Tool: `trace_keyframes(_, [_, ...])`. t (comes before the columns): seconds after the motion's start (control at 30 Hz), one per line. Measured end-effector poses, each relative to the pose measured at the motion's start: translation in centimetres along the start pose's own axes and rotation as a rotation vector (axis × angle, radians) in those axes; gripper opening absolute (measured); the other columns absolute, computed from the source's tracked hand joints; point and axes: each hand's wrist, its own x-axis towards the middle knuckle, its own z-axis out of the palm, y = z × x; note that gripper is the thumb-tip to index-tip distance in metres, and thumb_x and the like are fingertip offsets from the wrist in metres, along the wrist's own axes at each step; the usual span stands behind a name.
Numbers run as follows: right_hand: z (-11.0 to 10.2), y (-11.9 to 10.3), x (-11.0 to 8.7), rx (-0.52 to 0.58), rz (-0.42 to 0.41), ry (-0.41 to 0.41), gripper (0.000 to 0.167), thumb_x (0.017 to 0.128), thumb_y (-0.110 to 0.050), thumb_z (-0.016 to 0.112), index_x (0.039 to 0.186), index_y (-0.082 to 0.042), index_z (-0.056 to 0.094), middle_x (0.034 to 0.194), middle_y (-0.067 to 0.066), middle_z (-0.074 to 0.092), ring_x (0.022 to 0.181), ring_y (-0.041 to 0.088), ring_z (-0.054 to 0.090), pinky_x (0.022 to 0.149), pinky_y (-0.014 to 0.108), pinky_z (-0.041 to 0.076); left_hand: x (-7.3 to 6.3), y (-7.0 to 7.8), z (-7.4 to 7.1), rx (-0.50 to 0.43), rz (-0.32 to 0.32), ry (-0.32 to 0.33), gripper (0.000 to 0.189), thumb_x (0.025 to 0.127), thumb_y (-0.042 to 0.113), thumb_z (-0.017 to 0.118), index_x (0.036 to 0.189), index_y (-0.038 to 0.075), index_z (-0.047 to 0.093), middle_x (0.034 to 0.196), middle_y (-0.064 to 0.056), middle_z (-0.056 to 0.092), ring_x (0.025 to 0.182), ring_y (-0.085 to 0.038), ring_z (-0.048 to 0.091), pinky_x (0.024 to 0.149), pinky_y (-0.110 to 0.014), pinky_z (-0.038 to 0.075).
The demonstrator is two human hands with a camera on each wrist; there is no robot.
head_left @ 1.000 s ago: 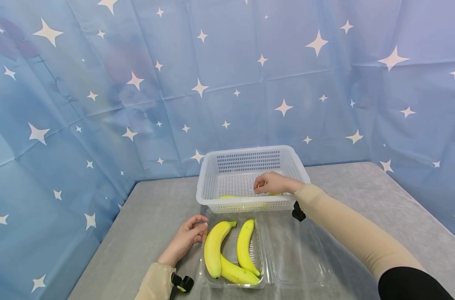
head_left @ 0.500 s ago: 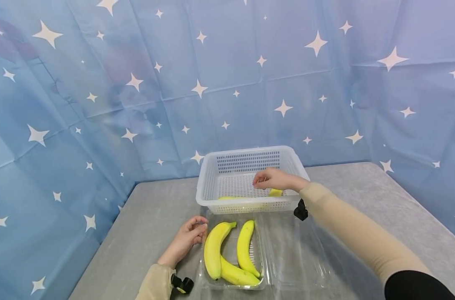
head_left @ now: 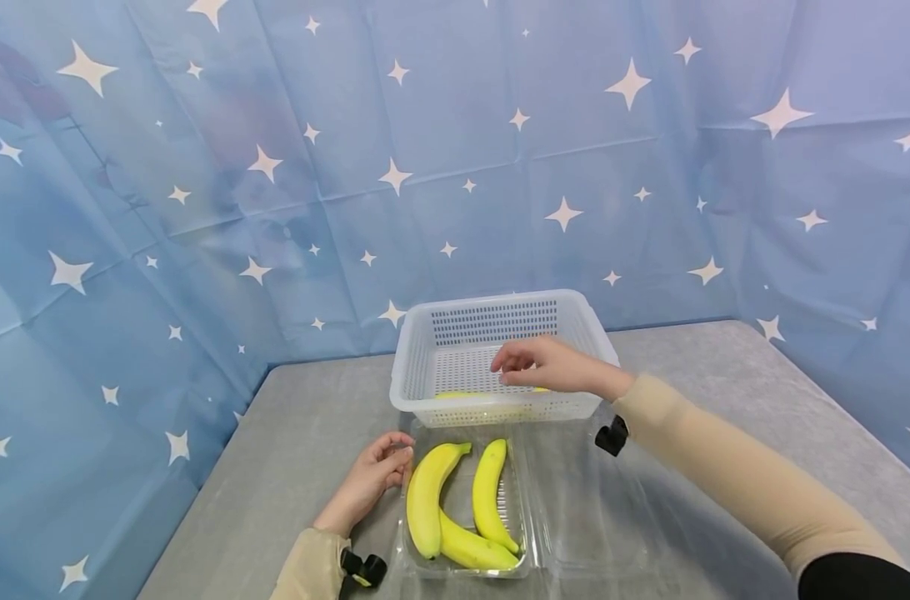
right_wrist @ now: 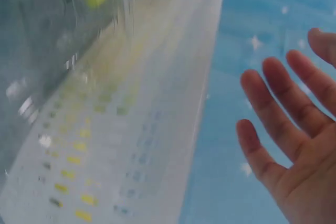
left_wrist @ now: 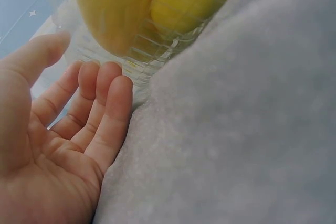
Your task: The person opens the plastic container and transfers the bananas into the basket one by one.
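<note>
My left hand (head_left: 372,479) lies beside the clear plastic clamshell container (head_left: 528,533), its loosely bent fingertips right at the container's left wall. The left wrist view shows this hand (left_wrist: 79,124) palm up to the camera with nothing in it. Inside the container are a large banana (head_left: 427,500), a second banana (head_left: 473,546) partly under it, and a slimmer banana (head_left: 489,500) on the right. Over the white basket (head_left: 406,358) hovers my right hand (head_left: 552,367), fingers spread and holding nothing. Below it, a yellow banana (head_left: 458,394) shows behind the basket's front rim, mostly hidden.
The container's transparent lid (head_left: 597,517) lies folded out flat to the right. Behind it the basket stands near the back of the grey table (head_left: 312,400). A blue star-patterned cloth (head_left: 455,167) hangs behind and at both sides.
My right hand has risen a little inside the basket area and its fingers have spread apart. The left hand and the bananas in the container have stayed put.
</note>
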Motion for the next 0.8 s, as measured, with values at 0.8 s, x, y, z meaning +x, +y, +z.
trace_keyframes(0.8, [9.4,-1.0,-2.8,-0.294,-0.445,-0.177,0.044,0.085,-0.020,0.074,0.126,-0.017,0.060,0.124,-0.004,0.059,0.113,0.010,0.055,0.095,0.024,0.044,0.0,-0.1,-0.1,-0.012,0.002,-0.011,0.037,0.099,0.021,0.057,0.121,-0.008,0.048,0.084,-0.006,0.055,0.068,-0.015,0.055,0.064,-0.027,0.051])
